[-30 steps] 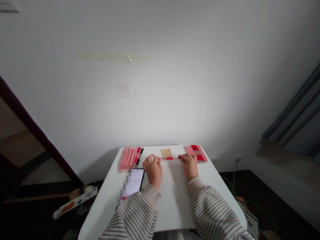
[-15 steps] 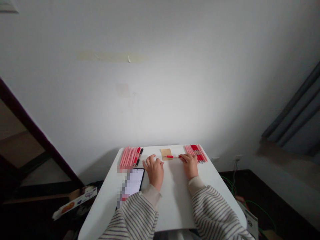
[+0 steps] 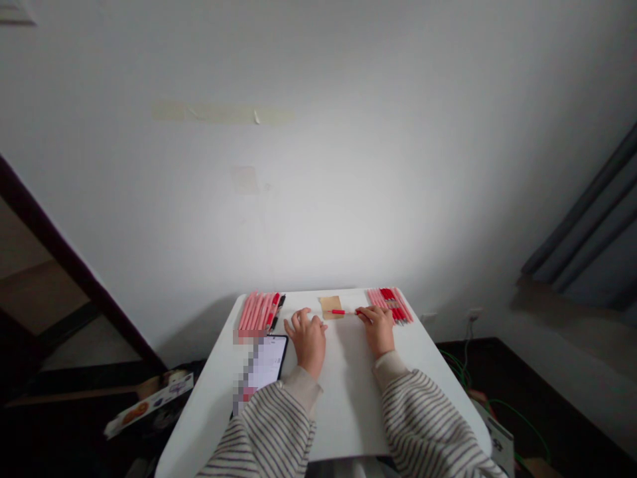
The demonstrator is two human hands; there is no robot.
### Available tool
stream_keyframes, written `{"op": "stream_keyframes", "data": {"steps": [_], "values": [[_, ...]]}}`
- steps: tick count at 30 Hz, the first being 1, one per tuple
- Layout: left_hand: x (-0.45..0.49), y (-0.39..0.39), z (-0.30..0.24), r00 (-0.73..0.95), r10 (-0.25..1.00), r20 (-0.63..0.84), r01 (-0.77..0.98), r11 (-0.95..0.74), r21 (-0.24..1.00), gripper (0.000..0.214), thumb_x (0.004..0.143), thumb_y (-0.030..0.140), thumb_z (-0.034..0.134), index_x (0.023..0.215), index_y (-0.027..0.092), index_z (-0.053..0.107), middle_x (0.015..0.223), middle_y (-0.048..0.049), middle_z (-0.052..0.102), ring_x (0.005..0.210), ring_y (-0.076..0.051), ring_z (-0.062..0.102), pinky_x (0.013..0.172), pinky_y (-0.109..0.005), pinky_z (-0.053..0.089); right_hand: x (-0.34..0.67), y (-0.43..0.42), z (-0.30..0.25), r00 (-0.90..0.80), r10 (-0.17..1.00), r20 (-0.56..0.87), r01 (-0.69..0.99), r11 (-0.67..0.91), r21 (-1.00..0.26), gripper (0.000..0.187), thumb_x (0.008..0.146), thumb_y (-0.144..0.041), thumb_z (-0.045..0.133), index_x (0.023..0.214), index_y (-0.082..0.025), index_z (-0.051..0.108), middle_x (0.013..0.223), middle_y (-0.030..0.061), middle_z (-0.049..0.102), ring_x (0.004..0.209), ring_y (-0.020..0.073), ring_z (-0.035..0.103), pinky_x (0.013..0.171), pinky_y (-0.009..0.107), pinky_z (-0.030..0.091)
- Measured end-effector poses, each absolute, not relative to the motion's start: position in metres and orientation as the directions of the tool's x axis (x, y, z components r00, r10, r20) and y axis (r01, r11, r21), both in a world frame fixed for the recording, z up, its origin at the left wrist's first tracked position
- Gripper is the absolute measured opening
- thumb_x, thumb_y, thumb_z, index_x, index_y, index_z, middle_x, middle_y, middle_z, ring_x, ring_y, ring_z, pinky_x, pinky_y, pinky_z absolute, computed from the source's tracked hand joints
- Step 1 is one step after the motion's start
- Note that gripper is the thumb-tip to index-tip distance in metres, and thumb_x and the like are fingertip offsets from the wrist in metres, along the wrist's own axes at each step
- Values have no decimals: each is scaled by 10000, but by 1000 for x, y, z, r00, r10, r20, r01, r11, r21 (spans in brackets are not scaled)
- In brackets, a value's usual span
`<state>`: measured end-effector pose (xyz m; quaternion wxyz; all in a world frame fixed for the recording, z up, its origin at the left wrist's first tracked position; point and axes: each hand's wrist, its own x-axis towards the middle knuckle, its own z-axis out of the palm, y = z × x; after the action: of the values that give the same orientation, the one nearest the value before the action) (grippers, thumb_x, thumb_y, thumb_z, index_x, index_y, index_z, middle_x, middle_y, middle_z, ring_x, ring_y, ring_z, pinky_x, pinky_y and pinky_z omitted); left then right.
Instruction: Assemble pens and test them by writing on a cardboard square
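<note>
My right hand [image 3: 379, 328] pinches the right end of a red pen [image 3: 338, 312], which lies sideways with its left part over a small tan square of paper [image 3: 329, 303]. Fingers spread, my left hand [image 3: 307, 338] rests on the white table [image 3: 343, 398] just left of the paper and holds nothing. Several pink pens [image 3: 253, 313] lie side by side at the far left, with a red pen [image 3: 273, 312] and a black pen [image 3: 279, 312] along their right side. Beyond my right hand is another row of pink and red pens [image 3: 393, 302].
A phone [image 3: 269, 358] with a lit screen lies left of my left forearm, its left part pixelated. Behind the table rises a plain wall [image 3: 318, 166]. Green cables [image 3: 460, 368] and a box [image 3: 500, 441] are on the floor at the right.
</note>
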<state>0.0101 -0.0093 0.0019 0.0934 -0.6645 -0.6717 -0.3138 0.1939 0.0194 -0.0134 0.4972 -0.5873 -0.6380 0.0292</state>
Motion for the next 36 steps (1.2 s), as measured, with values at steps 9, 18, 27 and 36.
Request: {"op": "stream_keyframes", "data": {"steps": [9,18,27,36], "values": [[11,-10,3,-110,844,525,955,-57,291,115,819,297,568,795,231,658,1177,-52,529,1153,-265,386,1043,-578,221,195,20,-14,180,781,598,725,306,-617,386,910,-434,432,851,-239,760,843,78,685,847,236,445,802,362,313],[10,-9,3,-109,844,525,955,-58,292,84,799,289,599,797,233,661,1171,-52,533,1149,-265,388,1037,-573,233,195,20,-14,185,778,600,719,309,-623,381,906,-450,439,851,-249,759,836,80,683,846,238,451,789,367,313],[10,-11,8,-137,816,561,924,-98,369,81,775,271,628,844,238,655,1144,-56,535,1139,-250,410,1022,-518,282,198,22,-18,187,767,614,736,304,-605,320,901,-395,475,860,-251,758,861,76,690,870,244,450,791,360,328],[9,-8,7,-140,782,607,896,-161,413,193,820,271,566,981,286,671,1133,-62,547,1100,-235,456,965,-426,344,195,18,-13,145,779,609,741,322,-589,294,892,-362,493,837,-259,763,859,78,680,872,249,451,808,385,334]]}}
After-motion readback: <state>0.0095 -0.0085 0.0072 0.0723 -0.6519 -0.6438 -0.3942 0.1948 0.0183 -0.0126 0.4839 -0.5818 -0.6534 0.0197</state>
